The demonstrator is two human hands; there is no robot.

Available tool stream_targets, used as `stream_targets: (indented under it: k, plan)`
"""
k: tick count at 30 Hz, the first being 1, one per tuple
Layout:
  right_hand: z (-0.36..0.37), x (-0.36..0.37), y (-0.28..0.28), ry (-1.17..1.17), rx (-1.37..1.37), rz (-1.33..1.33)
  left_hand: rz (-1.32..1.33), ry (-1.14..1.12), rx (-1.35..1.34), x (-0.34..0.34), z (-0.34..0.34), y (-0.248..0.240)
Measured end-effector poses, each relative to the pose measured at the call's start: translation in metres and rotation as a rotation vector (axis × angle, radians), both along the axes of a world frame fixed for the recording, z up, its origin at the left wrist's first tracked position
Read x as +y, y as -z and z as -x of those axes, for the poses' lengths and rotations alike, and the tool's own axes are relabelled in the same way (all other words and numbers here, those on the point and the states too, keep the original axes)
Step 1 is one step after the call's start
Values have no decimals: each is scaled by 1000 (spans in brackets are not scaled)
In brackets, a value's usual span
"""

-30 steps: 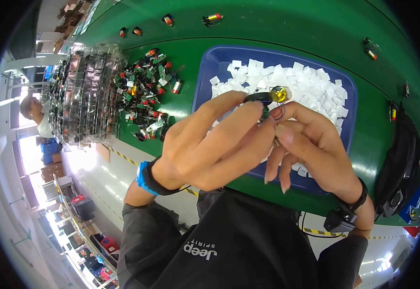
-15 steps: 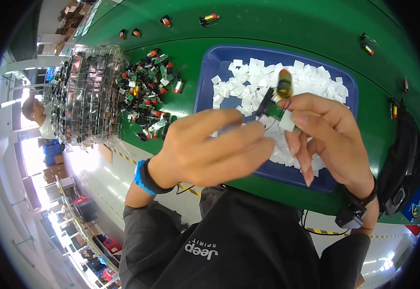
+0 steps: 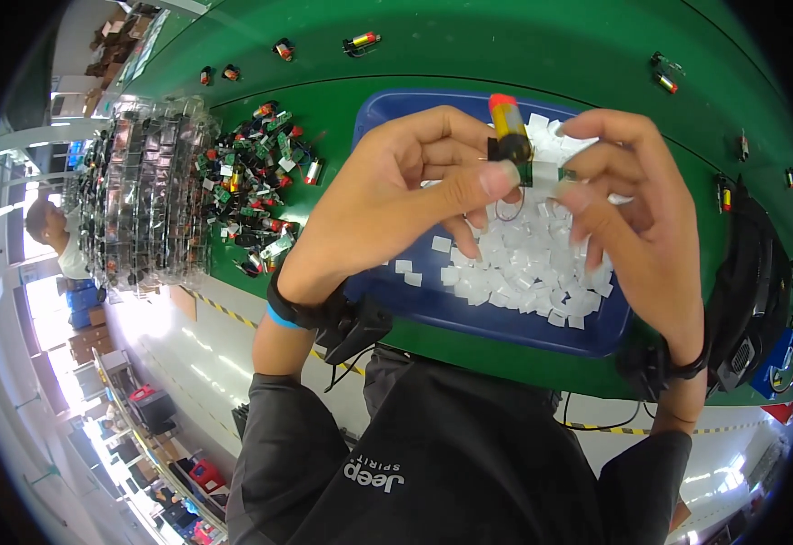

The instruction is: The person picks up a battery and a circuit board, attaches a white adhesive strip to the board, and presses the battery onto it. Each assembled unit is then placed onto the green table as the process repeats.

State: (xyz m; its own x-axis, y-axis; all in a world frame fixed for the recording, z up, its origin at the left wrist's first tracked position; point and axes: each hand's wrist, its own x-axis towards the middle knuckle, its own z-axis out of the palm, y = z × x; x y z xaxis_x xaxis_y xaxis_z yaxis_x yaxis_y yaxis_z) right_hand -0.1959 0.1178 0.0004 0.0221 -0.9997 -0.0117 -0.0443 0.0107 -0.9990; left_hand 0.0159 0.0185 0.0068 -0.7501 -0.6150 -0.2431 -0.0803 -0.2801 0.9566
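My left hand (image 3: 387,186) pinches a small electronic assembly above the tray, thumb in front and fingers behind. It has a yellow cylindrical battery (image 3: 508,124) with a red end, a black part and a green circuit board mostly hidden by the thumb. A thin wire loops below it. On the board's right side is a white square pad (image 3: 545,173); whether it is stuck on cannot be told. My right hand (image 3: 646,222) is beside the pad, fingers apart and slightly blurred, thumb tip close to its edge. Beneath lies a blue tray (image 3: 469,329) of loose white squares (image 3: 505,259).
Left of the tray is a heap of similar assemblies (image 3: 249,182), with stacked clear plastic trays (image 3: 146,191) beyond. Several single assemblies (image 3: 361,43) lie along the green table's (image 3: 469,41) far side. A black bag (image 3: 746,318) stands at the right. Another person (image 3: 60,236) is at far left.
My left hand has turned and taken hold of the assembly, which was in my right hand. The battery's red end now points up. My right fingers have spread away from it.
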Motion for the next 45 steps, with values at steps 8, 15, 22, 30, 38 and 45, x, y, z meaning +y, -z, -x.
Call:
stream_targets:
  k: [8,15,22,30,38,45]
  plan:
    - [3,-5,16,149,849,720,-129,75,39,-9,8,10]
    - [4,-2,10,108,509,243,60,85,34,-6,10,18]
    - [19,-6,12,76,-58,-155,28,65,25,-9,16,16]
    - [15,-12,13,134,846,689,-77,5,-6,-14,18,19]
    - [5,-7,26,165,786,476,15,20,25,-11,22,31]
    - [7,-9,23,177,298,113,96,6,56,-9,22,37]
